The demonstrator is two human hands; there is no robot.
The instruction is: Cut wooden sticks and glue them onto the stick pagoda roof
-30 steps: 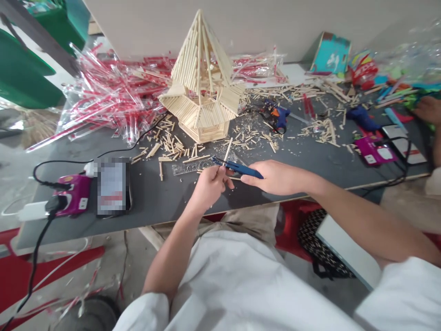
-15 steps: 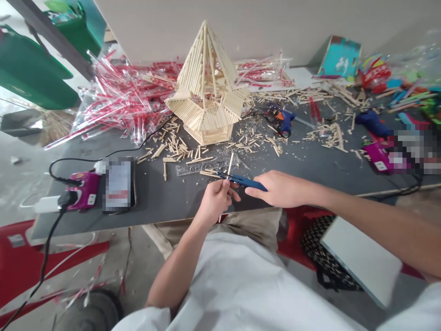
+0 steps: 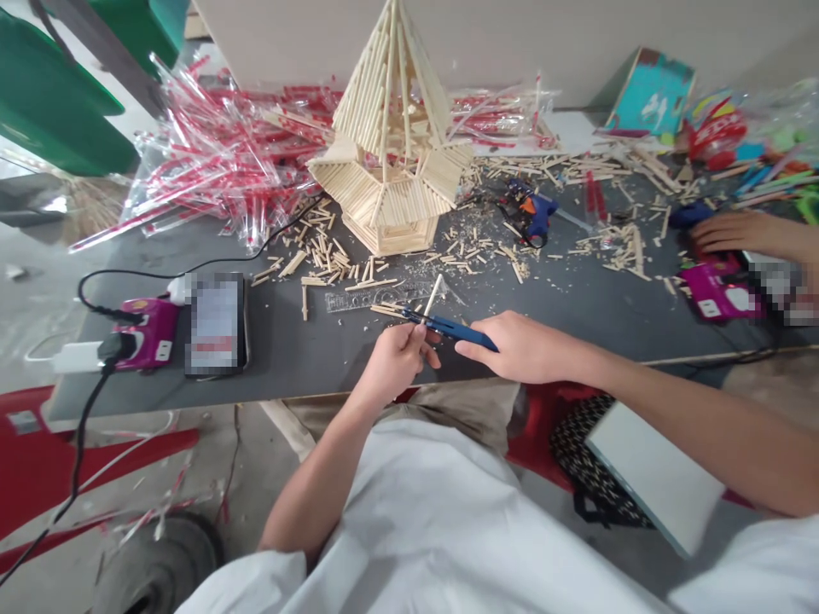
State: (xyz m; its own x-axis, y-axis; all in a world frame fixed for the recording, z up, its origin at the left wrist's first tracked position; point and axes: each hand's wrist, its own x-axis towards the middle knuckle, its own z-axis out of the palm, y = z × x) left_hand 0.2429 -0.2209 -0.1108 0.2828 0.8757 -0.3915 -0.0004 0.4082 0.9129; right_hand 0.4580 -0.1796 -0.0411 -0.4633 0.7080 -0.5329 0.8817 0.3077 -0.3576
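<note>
My left hand (image 3: 397, 356) pinches a pale wooden stick (image 3: 433, 294) that points up and away from the table. Blue-handled pliers or cutters (image 3: 459, 331) are gripped in my right hand (image 3: 512, 345), their jaws at the stick just above my left fingertips. Whether the jaws are closed through the stick I cannot tell. Beyond my hands a clear plastic ruler (image 3: 349, 301) lies flat with a few thin sticks (image 3: 387, 309) beside it. Farther back stands a tower-like model (image 3: 390, 162) built of wooden sticks, with a pointed roof and flared lower panels.
Stick offcuts surround the model. Red-and-clear wrappers (image 3: 223, 162) are heaped at back left. A blue glue gun (image 3: 537, 217) lies right of the model. A phone (image 3: 216, 324) and purple power adapter (image 3: 148, 333) sit at left. Another person's hand (image 3: 742, 232) reaches over a second purple adapter (image 3: 717, 290).
Another person's hand has come in at the right edge. The stick in my left hand leans more to the right. The whole view has shifted slightly.
</note>
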